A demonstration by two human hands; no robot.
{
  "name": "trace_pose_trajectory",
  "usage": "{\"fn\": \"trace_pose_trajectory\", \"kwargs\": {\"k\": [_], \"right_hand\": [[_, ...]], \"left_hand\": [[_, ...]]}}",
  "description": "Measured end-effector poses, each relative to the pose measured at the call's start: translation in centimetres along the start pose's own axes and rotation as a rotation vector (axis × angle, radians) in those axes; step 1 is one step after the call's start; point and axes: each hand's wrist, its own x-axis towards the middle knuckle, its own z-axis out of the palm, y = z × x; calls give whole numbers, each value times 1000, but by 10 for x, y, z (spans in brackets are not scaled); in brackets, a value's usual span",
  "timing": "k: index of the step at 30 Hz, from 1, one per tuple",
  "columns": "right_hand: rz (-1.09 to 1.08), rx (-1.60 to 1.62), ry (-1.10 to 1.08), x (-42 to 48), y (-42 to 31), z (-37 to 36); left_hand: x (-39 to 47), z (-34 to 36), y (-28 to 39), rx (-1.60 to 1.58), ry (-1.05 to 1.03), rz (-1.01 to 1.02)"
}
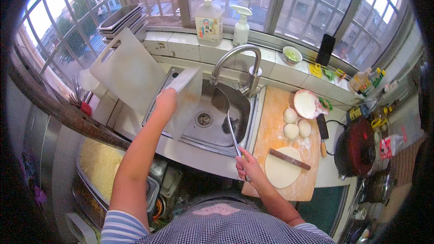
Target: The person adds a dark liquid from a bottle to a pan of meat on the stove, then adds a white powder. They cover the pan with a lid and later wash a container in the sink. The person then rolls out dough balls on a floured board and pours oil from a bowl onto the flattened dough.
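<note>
My left hand [166, 101] grips the edge of a pale, translucent plastic board [188, 101], which stands on its side above the left part of the stainless steel sink [217, 134]. In my right hand [250, 167] is the handle of a metal wok spatula [232, 128]. Its dark blade hangs tilted over the basin, just below the spout of the curved faucet [237, 52]. A dark scrubbing pad [230, 125] lies in the basin to the right of the drain strainer [204, 119]. Whether water is running I cannot tell.
A white cutting board [127, 67] leans left of the sink. To the right, a wooden board [271, 125] carries dough balls [291, 131], a rolled dough sheet [283, 173], a rolling pin [290, 159] and a flour bowl [305, 104]. Beyond lie a cleaver [322, 134] and a wok [352, 152].
</note>
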Motion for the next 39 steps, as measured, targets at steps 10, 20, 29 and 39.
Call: {"fn": "trace_pose_trajectory", "kwargs": {"k": [10, 20, 29, 39], "right_hand": [[49, -88, -33, 56, -19, -8], [195, 292, -162, 161, 22, 11], [-1045, -1170, 653, 268, -91, -20], [-699, -1581, 664, 372, -85, -47]], "left_hand": [[-11, 40, -18, 179, 254, -89], [-99, 123, -7, -1595, -281, -891], [-110, 130, -8, -1602, -266, -966], [-93, 125, 0, -1524, -331, -951]]}}
